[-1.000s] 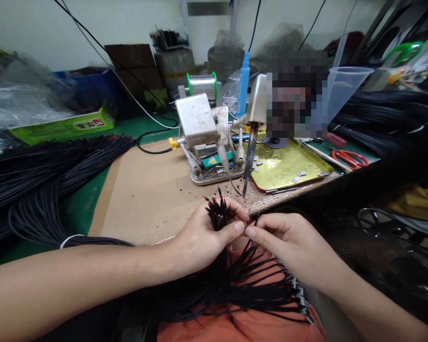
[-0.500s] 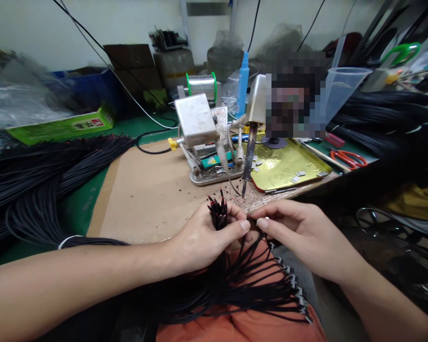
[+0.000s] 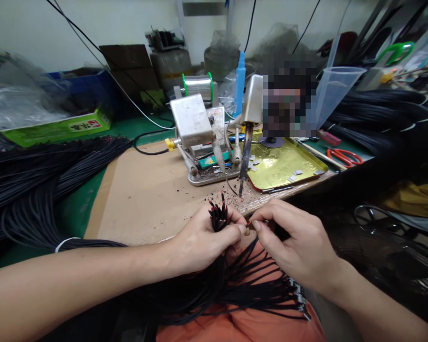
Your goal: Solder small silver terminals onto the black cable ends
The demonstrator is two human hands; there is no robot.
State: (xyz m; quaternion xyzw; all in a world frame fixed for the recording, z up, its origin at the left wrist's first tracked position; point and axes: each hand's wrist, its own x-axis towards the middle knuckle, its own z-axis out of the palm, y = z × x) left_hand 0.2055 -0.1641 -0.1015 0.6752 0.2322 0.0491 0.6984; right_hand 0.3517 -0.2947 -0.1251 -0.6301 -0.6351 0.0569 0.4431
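My left hand (image 3: pixel 199 237) is closed round a bundle of thin black cables (image 3: pixel 218 217), whose red-tipped ends stick up above the fist. Between its thumb and forefinger one cable end (image 3: pixel 248 225) with a bit of red wire points to the right. My right hand (image 3: pixel 299 237) pinches at that same end with thumb and forefinger; the exact grip is partly hidden by the fingers. Below both hands, more black cables (image 3: pixel 252 297) fan out over an orange-clad lap, and small silvery pieces (image 3: pixel 299 297) sit on their far ends.
A soldering iron (image 3: pixel 247 147) points down in front of a metal stand (image 3: pixel 192 121) with a solder spool (image 3: pixel 198 89). Right of it lies a gold tray (image 3: pixel 278 166) with small metal pieces. Orange-handled scissors (image 3: pixel 345 157) and cable bundles (image 3: pixel 57 185) flank the cardboard (image 3: pixel 146 190).
My right hand has turned and closed in on the cable end at my left thumb; its fingers are more bent. The left hand keeps its bundle. The view has shifted slightly.
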